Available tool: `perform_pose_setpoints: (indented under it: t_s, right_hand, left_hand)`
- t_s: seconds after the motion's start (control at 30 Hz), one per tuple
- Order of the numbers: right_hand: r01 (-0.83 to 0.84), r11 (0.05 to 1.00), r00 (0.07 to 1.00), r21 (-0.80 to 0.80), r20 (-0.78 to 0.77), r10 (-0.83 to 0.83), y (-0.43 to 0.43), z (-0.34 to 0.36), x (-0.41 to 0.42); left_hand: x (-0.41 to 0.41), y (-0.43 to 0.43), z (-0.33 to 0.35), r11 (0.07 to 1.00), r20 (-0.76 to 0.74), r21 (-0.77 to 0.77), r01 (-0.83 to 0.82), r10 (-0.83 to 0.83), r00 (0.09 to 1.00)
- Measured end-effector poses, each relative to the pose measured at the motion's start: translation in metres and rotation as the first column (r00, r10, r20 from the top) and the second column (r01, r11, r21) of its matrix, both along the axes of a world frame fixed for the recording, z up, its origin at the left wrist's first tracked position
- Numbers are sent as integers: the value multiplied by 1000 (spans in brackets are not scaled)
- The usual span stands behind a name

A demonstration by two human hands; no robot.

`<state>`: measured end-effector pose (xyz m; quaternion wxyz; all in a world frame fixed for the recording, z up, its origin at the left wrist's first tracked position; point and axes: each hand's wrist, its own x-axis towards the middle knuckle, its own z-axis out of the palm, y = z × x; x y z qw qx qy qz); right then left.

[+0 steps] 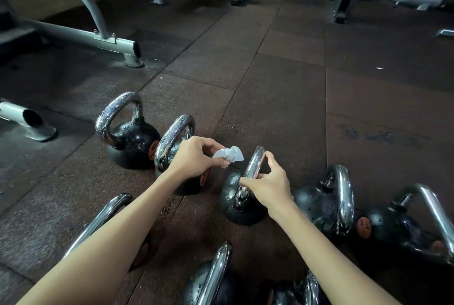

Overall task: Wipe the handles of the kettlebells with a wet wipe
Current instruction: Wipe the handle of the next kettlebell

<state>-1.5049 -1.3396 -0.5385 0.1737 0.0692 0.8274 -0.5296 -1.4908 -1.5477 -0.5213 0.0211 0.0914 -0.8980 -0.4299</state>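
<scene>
Your left hand (196, 158) has its fingers curled on a crumpled white wet wipe (229, 154), pinched at the tips and held in the air just left of the chrome loop handle (255, 162) of the middle black cast-iron kettlebell (233, 204). Wipe and handle are near but apart. Your right hand (269, 183) holds that handle, thumb on the near side and fingers curled over the top curve, so it covers much of the metal.

The kettlebell stands upright on the dark rubber tile floor (282, 83), 3rd in a row of 5. The 2nd black kettlebell (172, 142) stands close on its left, partly hidden behind your left hand, and the far-left black kettlebell (134, 142) touches or nearly touches it. On the right, the 4th black kettlebell (319, 204) stands just beside your right wrist, with the 5th black kettlebell (393, 226) beyond it.

Nearer you, 3 more chrome handles rise from a closer row: the left near handle (103, 216), which your left forearm passes over, the centre near handle (217, 270) between your arms, and the right near handle (310, 287).

A grey steel machine frame (73, 31) and an open grey tube foot (29, 120) stand on the floor to the left, well apart from the kettlebells.
</scene>
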Motion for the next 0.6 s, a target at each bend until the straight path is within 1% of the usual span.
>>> perform_pose_setpoints:
  t_s: [0.13,0.3,0.43,0.6]
  right_hand:
    - [2,999,1000,-32,16,-1,13,-1,8]
    - [-23,996,998,-91,54,28,41,3,14]
    - [-64,987,996,-149,51,73,57,7,18]
    - [-75,983,995,-167,54,85,67,10,17]
  left_hand:
    - [-4,7,-6,997,-30,61,-43,44,999]
    - [-9,38,-25,991,-32,134,-16,20,999]
    - [-10,60,-39,991,-29,133,-11,15,999]
    - [-26,77,-55,981,-23,178,-72,77,997]
